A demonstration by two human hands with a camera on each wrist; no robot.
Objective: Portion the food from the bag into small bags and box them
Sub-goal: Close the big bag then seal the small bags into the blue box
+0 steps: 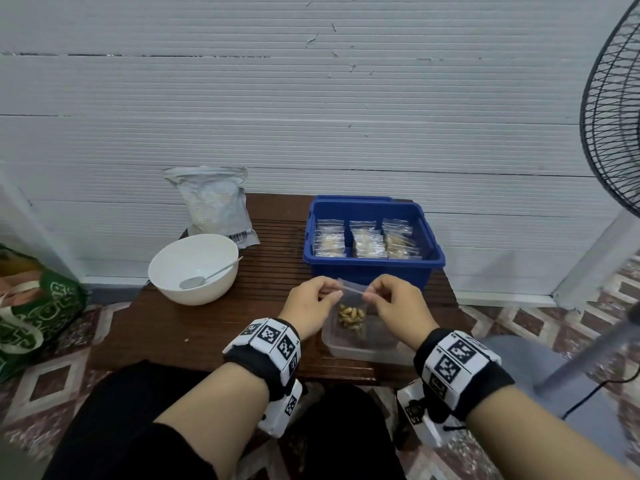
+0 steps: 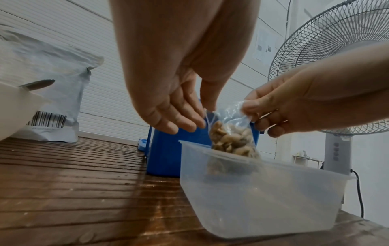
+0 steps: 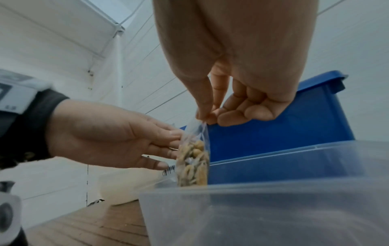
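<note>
Both hands pinch the top strip of a small clear plastic zip bag of pale nuts (image 1: 351, 315): the left hand (image 1: 310, 304) at its left corner, the right hand (image 1: 398, 306) at its right. It hangs upright above a translucent rectangular plastic tub (image 1: 367, 351) on the dark slatted wooden table (image 1: 194, 327). Behind stands a blue plastic bin (image 1: 372, 268) with 3 rows of filled little bags (image 1: 367, 242).

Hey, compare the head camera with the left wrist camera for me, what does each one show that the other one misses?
Only the head view shows the filled small bags inside the blue box and the spoon's bowl resting in the white bowl. Only the left wrist view shows the fan's control column and cord. Both show the left hand and right hand pinching the top of a small bag of nuts over the clear container.
</note>
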